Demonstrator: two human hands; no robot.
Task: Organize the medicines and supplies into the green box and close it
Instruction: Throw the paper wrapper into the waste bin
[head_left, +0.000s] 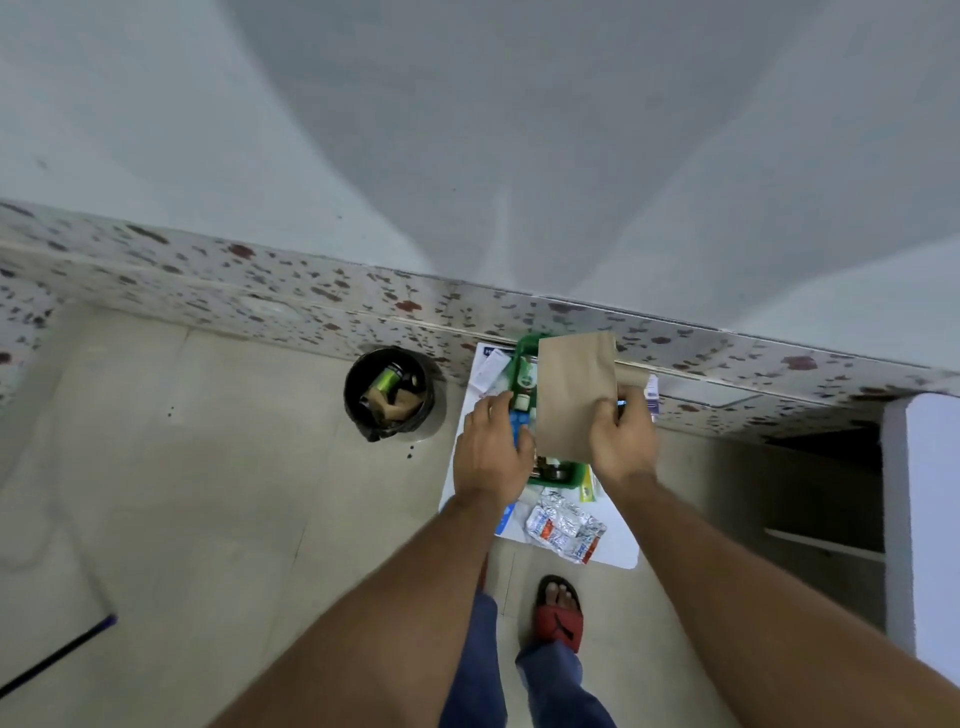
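Looking down from head height: the open green plastic box (555, 479) sits on a white sheet (618, 545) spread on the tiled floor (208, 467), against the speckled skirting at the wall's foot. Small items fill the box, among them a white-capped bottle (522, 401) and a blue object (519, 423); most of its interior is hidden by the hands. Just nearer the person than the box, a heap of silver foil blister strips (566, 527) lies on the sheet. Flat white cartons (488, 371) lie on the sheet to the left of the box. Farther left of the box stands a round black bin (353, 400) holding a green can (387, 379) and crumpled brown paper (395, 410).

The right hand (621, 441) is closed on the lower right edge of a flat brown paper packet (574, 395), held upright above the box. The left hand (491, 449), palm down, reaches over the box's left side, fingers curled toward the blue object; whether it grips anything cannot be told. One red sandal (560, 616) stands on the floor nearer than the sheet.
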